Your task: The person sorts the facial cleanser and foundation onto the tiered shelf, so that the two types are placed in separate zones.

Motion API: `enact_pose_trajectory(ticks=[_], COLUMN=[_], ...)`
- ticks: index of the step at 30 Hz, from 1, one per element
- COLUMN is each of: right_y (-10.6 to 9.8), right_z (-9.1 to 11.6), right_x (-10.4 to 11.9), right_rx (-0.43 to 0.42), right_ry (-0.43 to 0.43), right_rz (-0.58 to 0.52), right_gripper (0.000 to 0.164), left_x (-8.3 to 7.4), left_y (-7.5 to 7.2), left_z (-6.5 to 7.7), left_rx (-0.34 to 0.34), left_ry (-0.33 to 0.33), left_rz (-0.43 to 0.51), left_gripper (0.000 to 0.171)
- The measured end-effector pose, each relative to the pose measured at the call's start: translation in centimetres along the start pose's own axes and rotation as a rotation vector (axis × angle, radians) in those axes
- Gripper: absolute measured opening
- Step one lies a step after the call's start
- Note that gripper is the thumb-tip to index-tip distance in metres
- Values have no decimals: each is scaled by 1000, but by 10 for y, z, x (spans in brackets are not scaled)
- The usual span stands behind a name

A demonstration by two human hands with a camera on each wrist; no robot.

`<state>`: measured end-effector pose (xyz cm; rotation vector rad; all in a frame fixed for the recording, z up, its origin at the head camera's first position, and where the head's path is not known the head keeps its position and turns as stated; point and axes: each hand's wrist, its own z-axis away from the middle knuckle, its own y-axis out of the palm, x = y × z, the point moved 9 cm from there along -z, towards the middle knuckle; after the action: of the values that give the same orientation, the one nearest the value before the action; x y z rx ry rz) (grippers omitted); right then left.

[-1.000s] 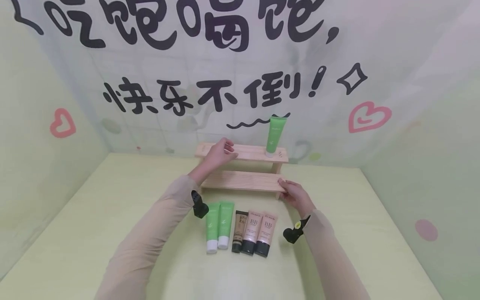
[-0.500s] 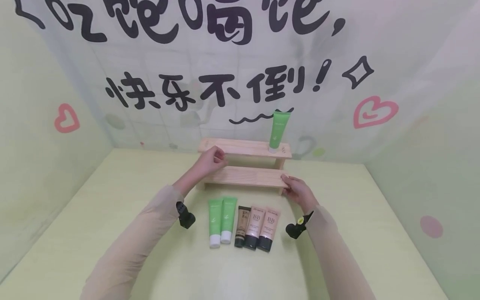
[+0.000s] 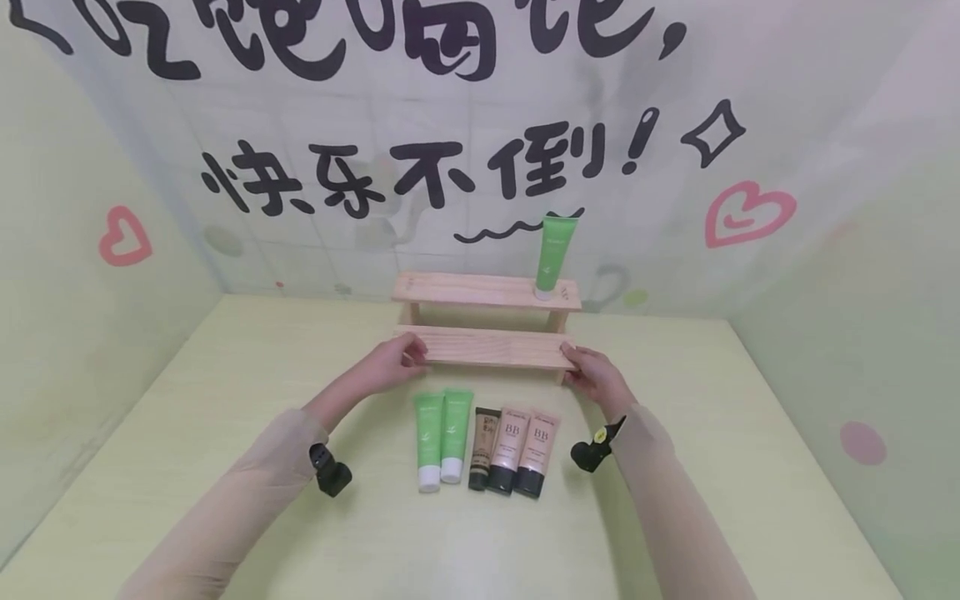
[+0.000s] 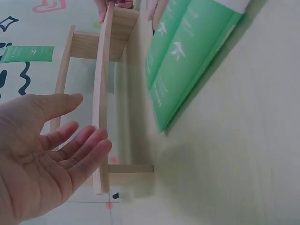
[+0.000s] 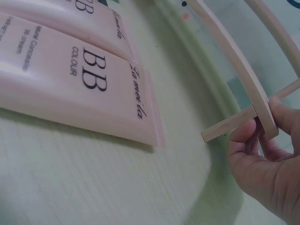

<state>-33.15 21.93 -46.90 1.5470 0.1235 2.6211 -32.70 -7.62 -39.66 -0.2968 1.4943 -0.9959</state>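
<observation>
Near the tabletop's far edge, the right hand [image 3: 596, 381] pinches the wooden rack's [image 3: 487, 347] lower shelf end to steady it, while the left hand [image 3: 390, 367], fingers spread and empty, meets the opposite end.

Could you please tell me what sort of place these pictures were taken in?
Probably a staged tabletop set, not a real shop or bathroom: a printed backdrop with cartoon lettering and hearts encloses a pale green table, where a small wooden shelf and cosmetic tubes are laid out.
</observation>
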Motion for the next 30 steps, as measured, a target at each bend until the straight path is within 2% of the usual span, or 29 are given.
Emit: enact_pose_trajectory(ticks=[7,12,15,18,25,28,30], right_y=[2,3,4,4,1,0,-1], right_z=[2,-1,-3,-4,-3,-1,0], right_x=[5,5,2,0,-2,-1,-2], right_rx=[-1,-16,-20,-26,-29,-35,-35], right_ry=[0,9,16,15,9,0,-3], right_rz=[-19,-23,-42,-52,-48,-46,-39], right_gripper=[55,53,53,52,54,54,54], left_x=[17,27,33,35,37,35,33], left_y=[19,33,41,48,64,68,72], left_z=[19,33,40,44,42,40,40], left_rx=[103,181,202,194,111,82,83], left_ry=[-53,-140,-191,-211,-238,-242,-239], left_rz=[-26,-61,-68,-49,7,7,10], left_gripper=[41,51,63,73,91,93,86])
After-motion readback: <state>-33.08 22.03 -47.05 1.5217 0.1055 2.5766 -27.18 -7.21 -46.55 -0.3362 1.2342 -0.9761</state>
